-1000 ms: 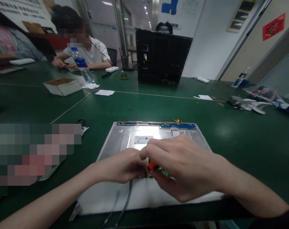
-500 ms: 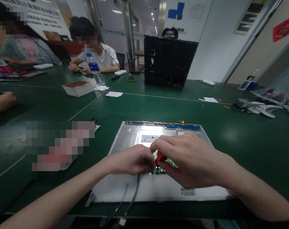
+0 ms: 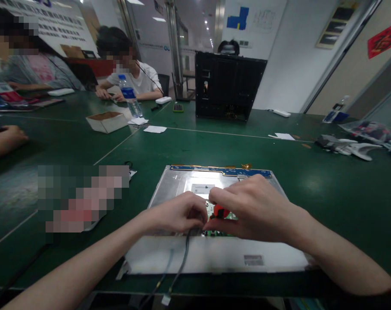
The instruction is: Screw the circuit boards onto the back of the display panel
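Observation:
A metal display panel point(image 3: 214, 254) lies flat on the green table, with a blue strip board point(image 3: 221, 171) along its far edge. Near its middle is a green circuit board point(image 3: 218, 233), partly covered by my hands. My left hand point(image 3: 185, 213) is closed at the board's left side, beside a dark cable point(image 3: 185, 254) that runs over the panel's near edge; its fingertips are too hidden to tell what they grip. Fingers of my right hand point(image 3: 243, 209) are wrapped round a red and black object point(image 3: 220, 211) above the board. The fingertips of both hands nearly meet.
A black panel point(image 3: 229, 86) stands upright across the table point(image 3: 327, 193). An open box point(image 3: 106, 122), a water bottle point(image 3: 129, 97) and paper scraps lie back left. A blurred pinkish item point(image 3: 95, 198) is at left. Two people sit behind; another person's hand point(image 3: 8, 137) rests far left.
My right hand has shifted slightly up and its fingers have changed position round the red object. My left hand has drawn slightly left, and the view has moved a little.

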Demonstrator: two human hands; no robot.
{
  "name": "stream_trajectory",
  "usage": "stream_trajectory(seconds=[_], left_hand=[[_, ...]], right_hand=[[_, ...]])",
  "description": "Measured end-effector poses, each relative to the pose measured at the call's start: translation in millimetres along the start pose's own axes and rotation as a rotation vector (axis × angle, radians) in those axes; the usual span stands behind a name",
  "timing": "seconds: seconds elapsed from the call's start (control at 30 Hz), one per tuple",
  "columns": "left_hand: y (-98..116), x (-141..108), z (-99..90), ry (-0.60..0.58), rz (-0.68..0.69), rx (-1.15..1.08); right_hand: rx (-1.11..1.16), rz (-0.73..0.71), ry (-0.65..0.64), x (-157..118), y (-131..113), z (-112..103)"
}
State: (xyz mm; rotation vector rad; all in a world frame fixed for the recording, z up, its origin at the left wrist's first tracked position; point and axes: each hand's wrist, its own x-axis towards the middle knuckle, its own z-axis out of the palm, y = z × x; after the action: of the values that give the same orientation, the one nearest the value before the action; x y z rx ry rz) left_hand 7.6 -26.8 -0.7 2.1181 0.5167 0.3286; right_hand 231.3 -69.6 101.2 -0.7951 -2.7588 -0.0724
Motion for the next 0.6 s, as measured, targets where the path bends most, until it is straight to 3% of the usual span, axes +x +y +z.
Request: stream_trajectory(seconds=[0.2, 0.33, 0.47, 0.6], left_hand=[[5, -1, -8.4, 0.169, -0.01, 0.112], [-1, 4, -8.5, 0.311, -0.088, 0.162], [-14, 10, -6.4, 0.487, -0.193, 0.225], [-25, 15, -9.9, 0.545, -0.234, 0.32]], right_hand=[[0.149, -0.025, 0.036, -1, -1, -2], [0.292, 0.045, 0.122, -8, 5, -16], [0.322, 0.289, 0.24, -29, 29, -26], [0.636, 0.736, 0.412, -63, 71, 1]])
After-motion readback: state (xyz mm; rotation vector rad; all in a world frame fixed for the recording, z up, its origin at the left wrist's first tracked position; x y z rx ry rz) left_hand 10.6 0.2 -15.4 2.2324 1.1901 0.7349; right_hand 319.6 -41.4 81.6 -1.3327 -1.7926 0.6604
